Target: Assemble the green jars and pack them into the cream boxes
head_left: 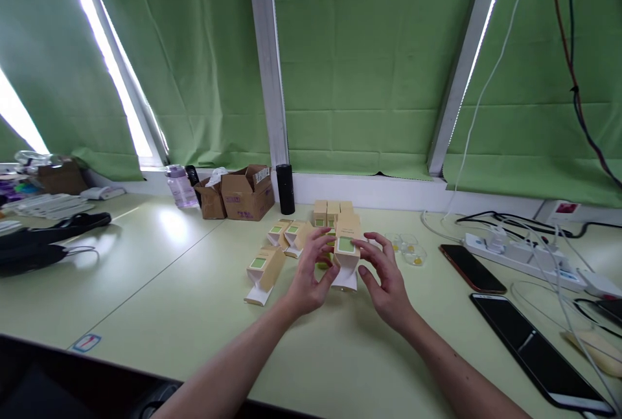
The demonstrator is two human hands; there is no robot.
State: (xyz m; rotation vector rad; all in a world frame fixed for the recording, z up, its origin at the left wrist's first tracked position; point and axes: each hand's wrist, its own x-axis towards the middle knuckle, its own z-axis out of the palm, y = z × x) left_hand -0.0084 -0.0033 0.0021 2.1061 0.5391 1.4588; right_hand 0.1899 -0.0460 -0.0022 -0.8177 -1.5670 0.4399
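Between my hands is a small tan cardboard box (346, 256) with a green square on its end and a white-lined flap hanging open toward me. My left hand (311, 276) grips its left side with thumb and fingers. On the other side, my right hand (385, 284) has its fingertips at the upper right edge, thumb low beside the flap. Left of them lies a similar box (265, 269), flap open, with two more like boxes (297, 236) behind it. Farther back several tan boxes (333, 210) stand in a group, partly hidden. Something yellow-green shows behind my left fingers.
Clear round plastic pieces with yellow centres (412, 250) lie right of my hands. Farther right are a phone (472, 269), a tablet-like device (537, 348) and a power strip (525, 260) with cables. A brown carton (247, 195), black cylinder (285, 190) and bottle (181, 187) stand at back.
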